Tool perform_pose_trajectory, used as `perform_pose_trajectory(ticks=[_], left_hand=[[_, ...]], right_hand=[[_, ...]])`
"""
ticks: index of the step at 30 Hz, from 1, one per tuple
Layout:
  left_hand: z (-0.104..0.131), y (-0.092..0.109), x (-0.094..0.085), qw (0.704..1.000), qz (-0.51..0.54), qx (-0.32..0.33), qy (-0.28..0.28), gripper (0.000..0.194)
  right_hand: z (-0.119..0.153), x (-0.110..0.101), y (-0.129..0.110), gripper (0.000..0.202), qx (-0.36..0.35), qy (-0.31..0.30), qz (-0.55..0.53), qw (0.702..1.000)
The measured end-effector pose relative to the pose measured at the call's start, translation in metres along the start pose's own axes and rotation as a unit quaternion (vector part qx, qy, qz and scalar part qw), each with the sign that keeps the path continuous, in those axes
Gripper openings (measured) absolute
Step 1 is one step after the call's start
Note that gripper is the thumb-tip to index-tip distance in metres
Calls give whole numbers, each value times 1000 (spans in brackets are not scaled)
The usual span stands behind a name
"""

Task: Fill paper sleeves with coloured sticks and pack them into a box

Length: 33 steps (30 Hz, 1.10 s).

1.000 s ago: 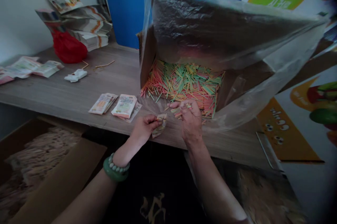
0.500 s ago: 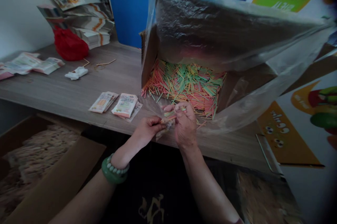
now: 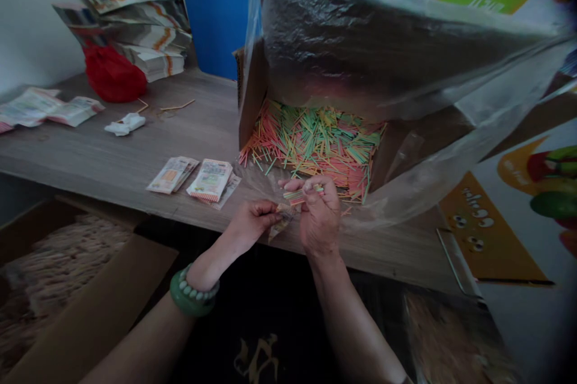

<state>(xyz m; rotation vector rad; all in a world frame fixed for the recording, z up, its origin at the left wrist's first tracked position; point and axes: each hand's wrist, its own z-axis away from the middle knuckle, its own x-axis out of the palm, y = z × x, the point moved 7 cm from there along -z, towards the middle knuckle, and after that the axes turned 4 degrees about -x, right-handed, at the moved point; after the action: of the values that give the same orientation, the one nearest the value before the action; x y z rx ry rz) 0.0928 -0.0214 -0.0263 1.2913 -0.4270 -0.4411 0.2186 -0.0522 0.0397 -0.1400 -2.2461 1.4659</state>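
My left hand, with a green bangle and a beaded bracelet at its wrist, pinches a small clear packet by its edge. Beside it, my right hand has its fingers closed round a small bunch of coloured sticks. Both hands are close together over the table's front edge. Just beyond them, many pink, green and yellow sticks lie in a plastic-lined cardboard box. Two small piles of printed packets, a left one and a right one, rest left of my hands.
A red bag stands by stacked printed packs at the back left. A crumpled white wrapper lies on the table. Below at the left, an open carton holds many filled packets. Clear plastic sheeting drapes at right.
The view has shifted slightly. The bunch of sticks and my right hand are a little farther from my left hand, and more of the small packet shows between them.
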Motion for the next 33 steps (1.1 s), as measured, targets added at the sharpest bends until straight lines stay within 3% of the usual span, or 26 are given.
perform_pose_trajectory(ticks=[9,18,23,26,30,33], left_hand=[[0,2,-3,1000,-11,23,-2,19],[2,-5,-3,997,72,-29,-15,21],[0,-6,-3,998,63,-23,-10,23],[-5,3,0,999,39,13,-16,26],[-21,23,5,995,52,85,-14,28],[-41,25,7,990,126,61,-1,33]], right_hand=[[2,3,-2,14,0,-12,3,1000],[5,0,14,9,32,-50,19,998],[5,1,23,10,89,-122,58,987],[4,4,28,11,100,-164,76,978],[-11,2,29,12,80,-166,78,980],[-28,-10,30,13,65,-153,96,981]])
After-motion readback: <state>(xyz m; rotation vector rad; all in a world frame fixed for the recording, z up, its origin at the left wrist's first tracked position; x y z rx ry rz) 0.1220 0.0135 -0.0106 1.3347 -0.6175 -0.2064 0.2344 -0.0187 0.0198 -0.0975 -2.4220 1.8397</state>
